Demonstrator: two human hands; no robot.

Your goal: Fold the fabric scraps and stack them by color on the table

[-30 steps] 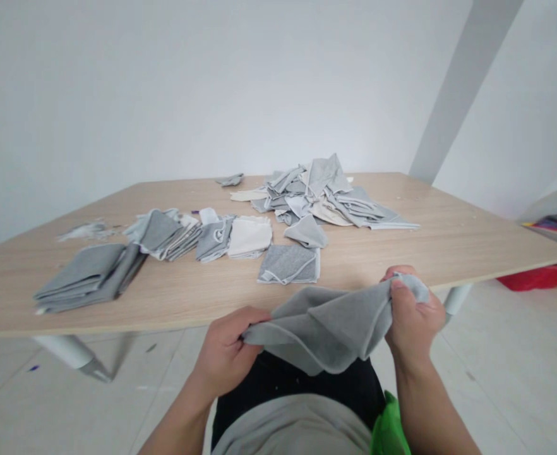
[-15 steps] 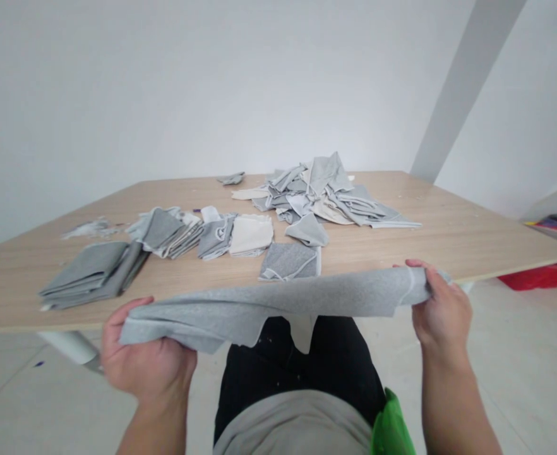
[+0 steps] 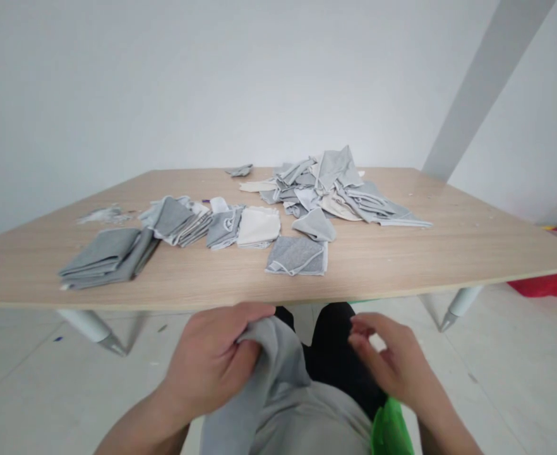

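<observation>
My left hand [image 3: 219,354] is closed around a light grey fabric piece [image 3: 281,354]. The cloth bends over the thumb and hangs down in front of my lap, below the table's front edge. To its right, apart from the fabric, my right hand [image 3: 389,354] has loosely curled fingers, with a gap between thumb and index finger and nothing visible in them. Nearest on the table lies a folded darker grey piece with white edging [image 3: 297,256]. A small grey scrap [image 3: 315,224] lies against its back edge.
On the wooden table [image 3: 203,278] a loose heap of grey and cream fabric [image 3: 338,183] sits at the back. Folded grey cloths [image 3: 103,256], a fanned grey stack [image 3: 177,221], a grey bundle [image 3: 224,227] and a cream stack [image 3: 259,226] line the left. A green bag [image 3: 391,430] is beside my lap.
The grey fabric was stretched level between both hands; now only the left hand holds it, bunched and hanging. Both hands have come inward, and the right hand has let go. The view shifted slightly.
</observation>
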